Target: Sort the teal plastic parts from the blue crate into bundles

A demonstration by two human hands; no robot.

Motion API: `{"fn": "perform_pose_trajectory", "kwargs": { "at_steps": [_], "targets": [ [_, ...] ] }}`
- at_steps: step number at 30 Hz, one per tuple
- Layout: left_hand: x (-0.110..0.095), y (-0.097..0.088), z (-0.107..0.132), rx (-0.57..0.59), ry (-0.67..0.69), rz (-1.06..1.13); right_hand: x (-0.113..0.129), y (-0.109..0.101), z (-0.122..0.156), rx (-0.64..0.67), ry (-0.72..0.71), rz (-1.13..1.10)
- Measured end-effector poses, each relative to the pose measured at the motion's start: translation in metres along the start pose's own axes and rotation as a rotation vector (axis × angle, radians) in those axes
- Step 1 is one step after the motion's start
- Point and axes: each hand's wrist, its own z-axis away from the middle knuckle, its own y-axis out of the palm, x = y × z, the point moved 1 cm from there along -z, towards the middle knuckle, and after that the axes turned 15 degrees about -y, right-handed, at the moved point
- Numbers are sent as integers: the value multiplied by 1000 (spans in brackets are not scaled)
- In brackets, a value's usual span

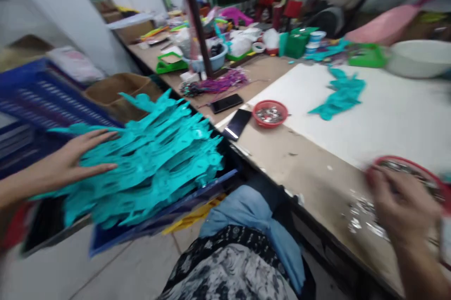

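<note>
My left hand point(75, 156) lies flat with fingers stretched out on a big heap of turquoise cut-out pieces point(148, 159), piled on a dark blue crate point(38, 98) to my left. My right hand point(401, 206) is blurred at the lower right, over the near edge of a red bowl of small shiny metal bits point(419, 175). Its fingers look curled, but I cannot make out whether they hold anything. Loose metal bits point(361, 217) lie scattered on the table beside it.
A long worktable point(303, 154) runs away to the right with a white board point(387, 116) on it. A second red bowl point(270, 113), two phones point(232, 112), a smaller turquoise heap point(340, 95), a white basin point(419, 58) and a dark pole point(195, 18) stand farther off. Another person sits at the far end.
</note>
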Motion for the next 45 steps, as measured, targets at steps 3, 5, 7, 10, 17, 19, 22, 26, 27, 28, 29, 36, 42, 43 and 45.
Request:
{"fn": "perform_pose_trajectory", "kwargs": {
  "at_steps": [3,5,7,10,17,19,22,26,27,28,29,36,42,43,45],
  "targets": [
    [-93,3,-58,-126,276,89,9,-3,0,29,-33,-14],
    [-180,16,-91,-89,488,139,12,-2,2,97,1,-43],
    [-278,36,-116,-19,680,213,12,-2,6,153,37,-59],
    [-424,76,-150,135,798,317,7,-7,14,189,71,-52],
    [-640,147,-238,154,265,343,3,-40,27,242,124,-16],
    [-659,159,-255,203,263,330,3,-47,30,255,142,-7],
    [-665,175,-260,223,318,333,-1,-49,27,282,170,-15],
    [-638,191,-219,216,352,352,-10,-36,14,288,174,-48],
    [-627,194,-202,224,362,358,-12,-31,10,283,164,-48],
    [-614,196,-184,238,375,378,-14,-25,6,280,155,-45],
    [-599,197,-165,257,391,416,-16,-19,3,280,146,-42],
    [-487,198,-94,479,299,990,-23,21,-7,438,74,48],
    [-428,196,-105,191,333,802,-12,36,5,732,-11,88],
    [-426,194,-103,95,350,739,-8,38,7,750,-7,95],
    [-429,187,-94,-72,379,655,1,42,9,763,-6,94]
  ]
}}
